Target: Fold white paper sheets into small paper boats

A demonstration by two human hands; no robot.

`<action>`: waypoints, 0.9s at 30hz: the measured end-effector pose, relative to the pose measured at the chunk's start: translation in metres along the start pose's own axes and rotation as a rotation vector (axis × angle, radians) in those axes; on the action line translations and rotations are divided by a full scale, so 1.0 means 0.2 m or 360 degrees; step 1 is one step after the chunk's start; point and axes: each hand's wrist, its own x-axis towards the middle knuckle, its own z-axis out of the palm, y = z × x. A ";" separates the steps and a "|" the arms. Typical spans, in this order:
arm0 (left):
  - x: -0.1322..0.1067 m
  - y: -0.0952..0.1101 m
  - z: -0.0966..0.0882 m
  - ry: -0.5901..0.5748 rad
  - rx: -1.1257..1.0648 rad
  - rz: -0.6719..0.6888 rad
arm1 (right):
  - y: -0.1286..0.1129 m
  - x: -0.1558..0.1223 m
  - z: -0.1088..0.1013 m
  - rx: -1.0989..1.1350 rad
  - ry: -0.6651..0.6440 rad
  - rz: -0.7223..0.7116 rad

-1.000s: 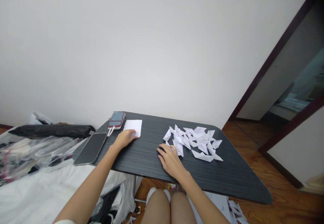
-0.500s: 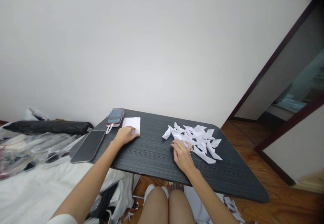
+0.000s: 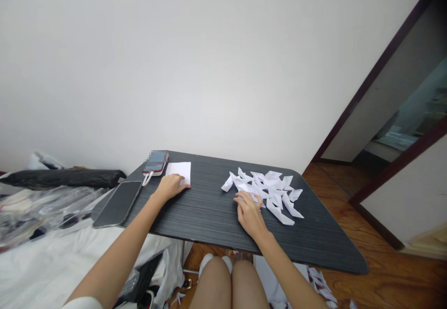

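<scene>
My left hand (image 3: 170,186) rests on a square of white paper (image 3: 180,167) at the back left of the dark table. Its fingers lie over the paper's near part, with the thumb apart at the near right corner; whether it is one sheet or a stack I cannot tell. My right hand (image 3: 250,212) lies at the near left edge of a pile of folded white paper pieces (image 3: 275,185). Its fingers are bent and spread, touching a folded piece (image 3: 247,187) that they partly cover.
A dark-screened tablet or large phone (image 3: 118,203) lies at the table's left edge. Behind it sits a smaller device (image 3: 155,162) with a white strap or cable (image 3: 148,177). A white wall (image 3: 223,66) stands behind the table (image 3: 209,206). Plastic-wrapped items (image 3: 52,206) crowd the left.
The camera view has shifted slightly, so everything sits a little further left. Both hands stay at the same places on the paper.
</scene>
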 end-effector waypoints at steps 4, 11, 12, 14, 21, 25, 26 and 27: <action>0.01 -0.02 0.01 0.0050 -0.0141 -0.0040 | -0.01 0.01 -0.02 0.0023 -0.0047 0.0023; 0.02 -0.03 0.03 0.0085 -0.0154 -0.0047 | -0.02 0.01 -0.04 0.0074 -0.0053 0.0036; 0.02 -0.02 0.04 0.0093 -0.0154 -0.0037 | -0.02 0.01 -0.04 0.0080 -0.0055 0.0043; 0.01 -0.01 0.04 0.0105 -0.0161 -0.0012 | -0.02 0.01 -0.04 0.0084 -0.0053 0.0054; 0.04 -0.02 -0.01 0.0193 -0.0199 -0.0081 | 0.00 0.00 -0.02 0.0108 0.0025 0.0054; 0.05 -0.06 -0.08 0.0295 -0.0263 -0.0093 | -0.04 0.02 -0.01 0.0258 0.0063 0.0028; 0.05 -0.07 -0.09 0.0341 -0.0319 -0.0107 | -0.07 0.03 0.00 0.0335 0.0056 0.0009; 0.04 -0.07 -0.10 0.0390 -0.0401 -0.0128 | -0.11 0.05 0.02 0.0433 0.0048 -0.0015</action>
